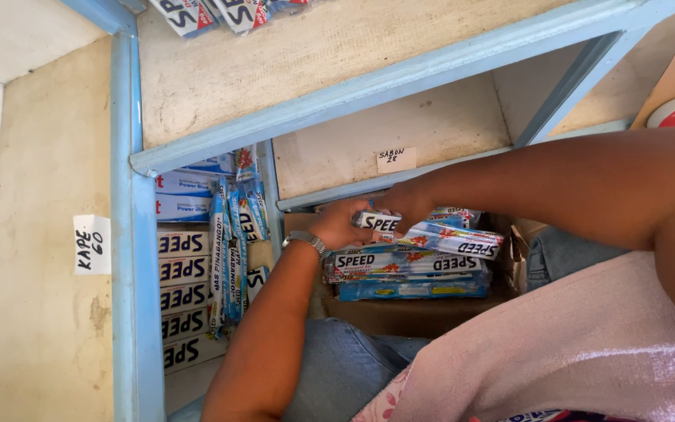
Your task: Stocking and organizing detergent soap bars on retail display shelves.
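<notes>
Blue-and-white bar packet (376, 221) gripped at the top of a stack of like packets (408, 273) in a cardboard box (400, 312), under the blue shelf edge (353, 94). Left hand (341, 224) closed round its near end, wristwatch (306, 242) on the wrist. Right hand (408, 205) clasped over the other end, fingers hidden. More packets stacked in the left compartment (185, 273), beside a paper label (91, 244) on the wall
</notes>
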